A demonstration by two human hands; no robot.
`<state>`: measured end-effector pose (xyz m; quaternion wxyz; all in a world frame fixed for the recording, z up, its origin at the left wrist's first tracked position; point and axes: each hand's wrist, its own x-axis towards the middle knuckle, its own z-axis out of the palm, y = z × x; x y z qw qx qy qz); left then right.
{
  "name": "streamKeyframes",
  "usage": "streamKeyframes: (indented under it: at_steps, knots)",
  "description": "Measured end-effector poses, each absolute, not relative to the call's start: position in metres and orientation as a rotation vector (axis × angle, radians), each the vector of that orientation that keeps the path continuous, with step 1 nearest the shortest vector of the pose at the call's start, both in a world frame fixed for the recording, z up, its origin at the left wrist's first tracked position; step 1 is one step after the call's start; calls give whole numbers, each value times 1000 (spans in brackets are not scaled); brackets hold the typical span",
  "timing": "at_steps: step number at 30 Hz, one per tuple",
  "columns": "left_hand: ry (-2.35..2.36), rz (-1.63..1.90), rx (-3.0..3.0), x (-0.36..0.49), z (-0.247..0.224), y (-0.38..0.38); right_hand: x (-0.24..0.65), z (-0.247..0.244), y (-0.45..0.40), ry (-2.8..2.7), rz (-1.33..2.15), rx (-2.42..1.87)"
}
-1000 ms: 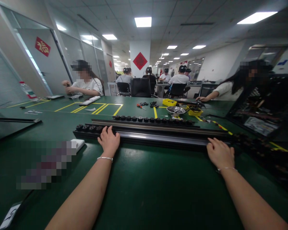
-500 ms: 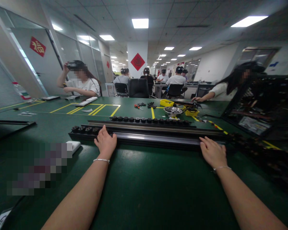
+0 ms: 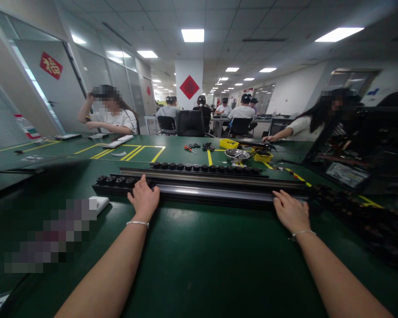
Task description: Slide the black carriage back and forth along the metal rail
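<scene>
A long dark rail with a shiny top face [image 3: 215, 191] lies crosswise on the green table. On its left part rests my left hand [image 3: 143, 198], fingers spread and touching the rail beside a row of black round parts [image 3: 119, 180]. My right hand [image 3: 291, 212] lies on the right part of the same rail, its fingers apart. Neither hand is wrapped round it. Right behind is a second long rail [image 3: 192, 175], and beyond that stands a row of small black parts [image 3: 199, 168].
Farther back are a metal bowl [image 3: 236, 154], a yellow tray [image 3: 228, 144] and an orange-handled screwdriver [image 3: 189, 149]. A dark open frame [image 3: 343, 174] and a black heap [image 3: 361, 221] stand right. A white device [image 3: 101, 205] lies left. Two people sit across the table.
The view has shifted slightly. Both hands stay on the rail in nearly the same places. At the left edge, the long black piece on the table shows less than before.
</scene>
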<state>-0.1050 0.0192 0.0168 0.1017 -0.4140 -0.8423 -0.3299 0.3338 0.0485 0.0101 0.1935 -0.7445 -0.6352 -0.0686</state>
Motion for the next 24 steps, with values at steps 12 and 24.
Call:
streamKeyframes:
  at_steps: [12, 24]
  knots:
    - [-2489, -937, -1261, -105, 19, 19, 334, 11, 48, -1806, -210, -2080]
    - [-2435, -932, -1308, -104, 18, 18, 332, 13, 47, -1788, -222, -2074]
